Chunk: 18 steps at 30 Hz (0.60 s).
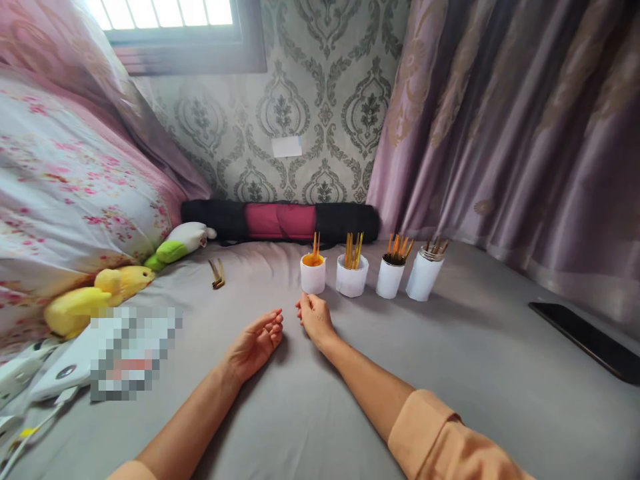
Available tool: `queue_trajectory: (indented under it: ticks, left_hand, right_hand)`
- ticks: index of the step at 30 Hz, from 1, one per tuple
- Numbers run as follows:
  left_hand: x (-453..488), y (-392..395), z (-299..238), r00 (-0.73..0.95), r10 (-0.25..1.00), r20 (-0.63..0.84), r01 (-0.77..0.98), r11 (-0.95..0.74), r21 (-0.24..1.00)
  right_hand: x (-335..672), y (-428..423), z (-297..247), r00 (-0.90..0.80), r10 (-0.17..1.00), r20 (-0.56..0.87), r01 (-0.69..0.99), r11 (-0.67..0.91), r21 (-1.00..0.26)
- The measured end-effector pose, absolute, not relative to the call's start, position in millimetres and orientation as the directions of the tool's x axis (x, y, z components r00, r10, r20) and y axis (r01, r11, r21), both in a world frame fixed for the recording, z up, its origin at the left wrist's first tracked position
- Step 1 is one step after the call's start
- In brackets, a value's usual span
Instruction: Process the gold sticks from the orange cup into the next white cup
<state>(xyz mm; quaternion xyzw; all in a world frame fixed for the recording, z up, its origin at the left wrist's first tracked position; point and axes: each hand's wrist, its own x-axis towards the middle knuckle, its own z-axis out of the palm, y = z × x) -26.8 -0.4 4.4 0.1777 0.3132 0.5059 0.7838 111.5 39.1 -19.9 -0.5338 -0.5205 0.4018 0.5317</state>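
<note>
My left hand (256, 341) lies on the grey bedsheet (450, 373), palm turned up, fingers loosely curled and apart, holding nothing. My right hand (314, 316) rests just right of it, fingers curled inward; whether anything is in them is hidden. Just beyond my right hand stands a row of white cups with orange and brown sticks: the nearest cup (313, 272), a second cup (352, 273), a third cup (391, 275) and a clear-rimmed cup (424, 272). A few loose sticks (217, 273) lie to the left.
A black-and-red rolled bundle (280, 221) lies against the wallpapered wall. Yellow and green plush toys (100, 297) and a floral duvet (65, 180) fill the left. A dark flat phone (590, 341) lies at the right, beside purple curtains (525, 127). White devices (55, 373) sit at lower left.
</note>
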Motion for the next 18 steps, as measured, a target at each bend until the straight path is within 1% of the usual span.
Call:
queue_trajectory:
  ticks: [6,8,11,18]
  left_hand:
    - [-37.5,9.9,12.0,0.139,0.921,-0.365,-0.622,0.368,0.692]
    - [-41.0,13.4,15.1,0.120,0.919,-0.376,-0.594,0.370,0.714]
    - [-47.7,20.4,17.7,0.074,0.931,-0.357,-0.522,0.341,0.782]
    - [-71.2,40.6,18.2,-0.049,0.947,-0.317,-0.403,0.271,0.874]
  right_hand:
    - [113.7,37.1,-17.8,0.107,0.987,0.122,0.134,0.107,-0.985]
    - [113.8,36.9,-17.3,0.104,0.986,0.132,0.143,0.116,-0.983]
    - [113.4,37.5,-17.7,0.086,0.988,0.131,0.141,0.118,-0.983]
    - [113.0,37.0,-17.7,0.072,0.990,0.120,0.100,0.113,-0.989]
